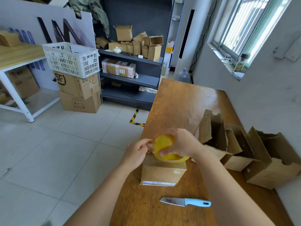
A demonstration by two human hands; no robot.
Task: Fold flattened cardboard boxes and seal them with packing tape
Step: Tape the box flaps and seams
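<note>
Head view: "SF EXPRESS" carton [76, 86] on floor; right hand [180, 142] gripping yellow tape roll [166, 149], left hand [138, 152] pinching tape end over small box [162, 174] on counter [179, 101].

The small brown box [162, 174] stands closed on my worktop [177, 101], with a barcode label low on its near face. The yellow tape roll [163, 143] tilts on the box's top in my right grip [180, 142]. Its clear strip [150, 146] stretches left, pinched in my left grip [138, 152].
</note>
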